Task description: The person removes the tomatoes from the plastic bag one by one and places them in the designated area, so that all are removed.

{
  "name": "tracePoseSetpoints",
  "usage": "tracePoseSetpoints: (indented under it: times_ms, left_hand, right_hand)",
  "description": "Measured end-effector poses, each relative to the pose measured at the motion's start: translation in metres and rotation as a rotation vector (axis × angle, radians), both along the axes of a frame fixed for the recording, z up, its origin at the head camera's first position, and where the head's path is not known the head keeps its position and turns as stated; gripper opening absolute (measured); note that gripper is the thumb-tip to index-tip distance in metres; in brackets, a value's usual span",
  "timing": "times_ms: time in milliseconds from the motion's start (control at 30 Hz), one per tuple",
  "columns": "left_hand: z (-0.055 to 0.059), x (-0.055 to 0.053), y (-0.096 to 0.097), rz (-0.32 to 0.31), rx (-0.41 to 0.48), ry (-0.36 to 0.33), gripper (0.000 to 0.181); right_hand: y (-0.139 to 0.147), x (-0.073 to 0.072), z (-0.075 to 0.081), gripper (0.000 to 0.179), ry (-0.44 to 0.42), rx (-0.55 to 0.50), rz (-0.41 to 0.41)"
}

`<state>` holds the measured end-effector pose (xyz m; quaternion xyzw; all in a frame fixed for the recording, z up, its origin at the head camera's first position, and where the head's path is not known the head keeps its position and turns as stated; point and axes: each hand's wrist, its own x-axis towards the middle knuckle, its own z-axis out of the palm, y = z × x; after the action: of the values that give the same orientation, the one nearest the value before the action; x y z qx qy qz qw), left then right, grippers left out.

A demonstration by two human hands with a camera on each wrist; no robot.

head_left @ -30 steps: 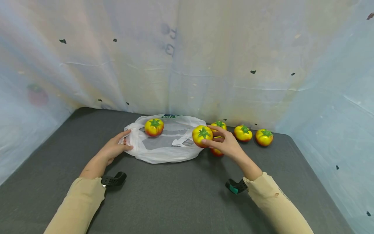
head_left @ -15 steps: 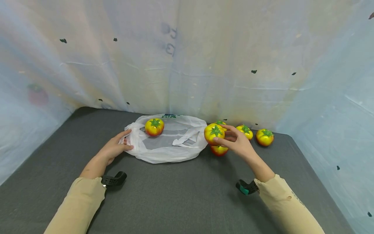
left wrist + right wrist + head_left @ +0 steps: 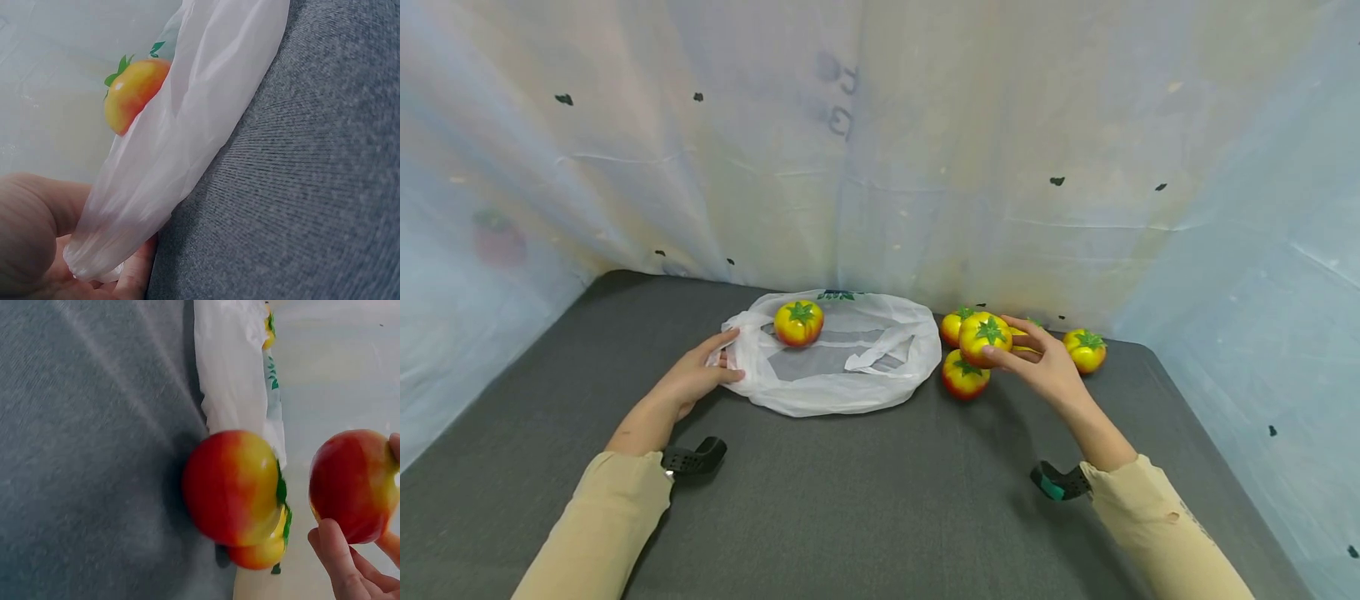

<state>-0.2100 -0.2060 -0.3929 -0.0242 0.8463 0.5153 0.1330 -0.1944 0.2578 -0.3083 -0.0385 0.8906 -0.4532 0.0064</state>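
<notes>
Conceivably, the glossy tomato pinched in the right hand could slip onto the front tomato, while the left hand grips the bag

I'm standing before a makeshift, screened-off booth. Cloudy, pale translucent plastic sheeting, creased and dotted with small ragged dark patches, hangs behind and along both sides of a flat, dark grey, fabric-covered work surface. Black, curved plastic wrist gear beside each beige cloth sleeve suggests a recording set-up. What lies beyond the sheeting I cannot tell.
</notes>
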Motion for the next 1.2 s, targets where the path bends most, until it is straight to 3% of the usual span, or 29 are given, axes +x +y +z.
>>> tracePoseSetpoints:
  times_ms: [300,900,1200]
  left_hand:
    - [-0.001,-0.001,0.000,0.009,-0.006,-0.008,0.083]
    - [0.001,-0.001,0.002,0.008,-0.006,-0.009,0.081]
    - [0.002,0.000,0.003,0.014,-0.004,-0.017,0.081]
  right_hand:
    - [0.014,0.004,-0.014,0.079,0.002,-0.065,-0.102]
    - [0.033,0.007,-0.027,0.083,-0.041,0.066,-0.151]
    - [0.040,0.004,-0.037,0.085,-0.102,0.150,-0.160]
